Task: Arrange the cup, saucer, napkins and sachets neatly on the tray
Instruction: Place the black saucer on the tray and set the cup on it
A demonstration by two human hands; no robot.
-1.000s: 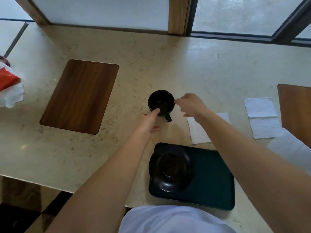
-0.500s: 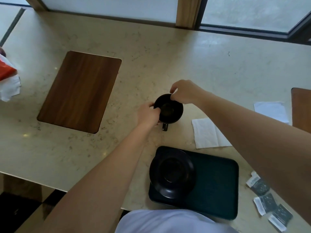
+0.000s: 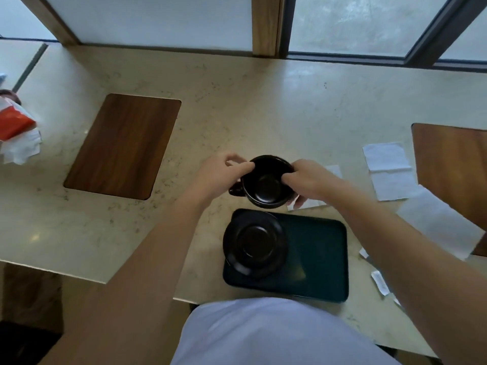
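Both hands hold the black cup (image 3: 267,187) just beyond the dark green tray (image 3: 319,256), its handle pointing left. My left hand (image 3: 224,175) grips the cup's left rim, and my right hand (image 3: 307,180) grips the right rim. A black saucer (image 3: 255,244) sits on the tray's left half, overhanging its left edge. White napkins (image 3: 387,160) lie on the counter to the right, one partly hidden behind my right hand. Sachets (image 3: 379,281) lie right of the tray, mostly covered by my right forearm.
A wooden inlay (image 3: 123,146) is set in the beige counter at left, and another (image 3: 453,167) at the right edge. An orange and white packet (image 3: 15,127) lies far left. Windows run along the far side of the counter.
The cup has come toward me, closer to the tray, and turned so its handle points left instead of toward me. Both hands now hold its rim.
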